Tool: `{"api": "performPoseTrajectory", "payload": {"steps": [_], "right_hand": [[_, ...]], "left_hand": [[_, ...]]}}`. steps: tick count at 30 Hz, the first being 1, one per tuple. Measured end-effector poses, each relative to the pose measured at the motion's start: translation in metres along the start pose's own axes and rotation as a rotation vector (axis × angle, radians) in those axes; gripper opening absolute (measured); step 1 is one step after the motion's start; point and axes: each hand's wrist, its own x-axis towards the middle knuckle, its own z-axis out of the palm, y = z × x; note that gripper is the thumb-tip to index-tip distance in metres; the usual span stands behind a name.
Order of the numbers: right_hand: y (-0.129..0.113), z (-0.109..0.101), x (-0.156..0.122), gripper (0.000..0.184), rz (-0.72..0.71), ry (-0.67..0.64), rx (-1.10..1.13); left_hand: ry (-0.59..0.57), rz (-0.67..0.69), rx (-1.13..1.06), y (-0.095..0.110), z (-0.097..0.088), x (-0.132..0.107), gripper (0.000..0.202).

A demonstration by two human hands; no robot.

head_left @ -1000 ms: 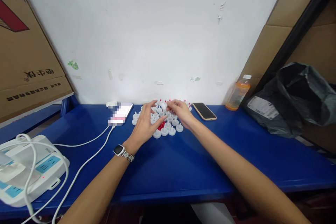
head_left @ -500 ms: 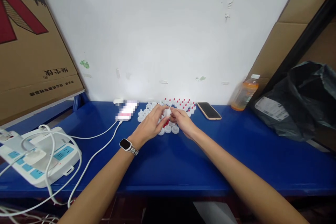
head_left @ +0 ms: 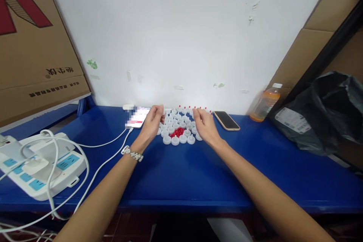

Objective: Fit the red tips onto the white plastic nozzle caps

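Note:
My left hand (head_left: pixel 154 121) is closed with curled fingers, just above the left side of a cluster of white nozzle caps (head_left: pixel 175 140). On the cluster's right side my right hand (head_left: pixel 203 124) is also closed, fingers bent inward. What either hand holds, if anything, is hidden. Between the hands, a pile of small red tips (head_left: pixel 177 132) lies in the middle of the white caps. Along the wall, further white caps carry red tips (head_left: pixel 189 107) on their nozzles, partly covered by my right hand.
A lit phone (head_left: pixel 138 116) on a white cable lies left; a dark phone (head_left: pixel 227 120) lies right. A power strip (head_left: pixel 42 174) with looping cables fills the table's left. An orange drink bottle (head_left: pixel 266 102) and black plastic bag (head_left: pixel 314 113) stand right. Cardboard (head_left: pixel 36 53) leans left.
My hands were together at a white cap over the cluster. They have moved apart, left and right, uncovering the red pile. My left wrist has turned, so the watch face no longer shows.

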Motion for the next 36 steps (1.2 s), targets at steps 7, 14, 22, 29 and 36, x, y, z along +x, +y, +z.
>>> {"api": "performPoseTrajectory", "payload": {"steps": [7,14,22,29,36], "right_hand": [[0.005,0.003,0.009,0.050,0.057,-0.242,-0.008],[0.015,0.009,0.032,0.032,0.140,-0.278,0.584],[0.059,0.038,0.104,0.008,0.114,-0.228,-0.174],[0.076,0.061,0.116,0.009,0.048,-0.461,-0.411],[0.069,0.077,0.136,0.030,0.150,-0.379,-0.615]], "left_hand": [[-0.140,0.068,0.254,0.015,0.009,-0.011,0.028],[-0.172,0.058,0.249,0.017,0.021,-0.015,0.037],[-0.136,0.095,0.468,0.010,0.011,-0.013,0.025],[-0.171,0.110,0.508,0.008,0.013,-0.014,0.021],[-0.145,0.118,0.529,0.006,0.012,-0.010,0.022]]}}
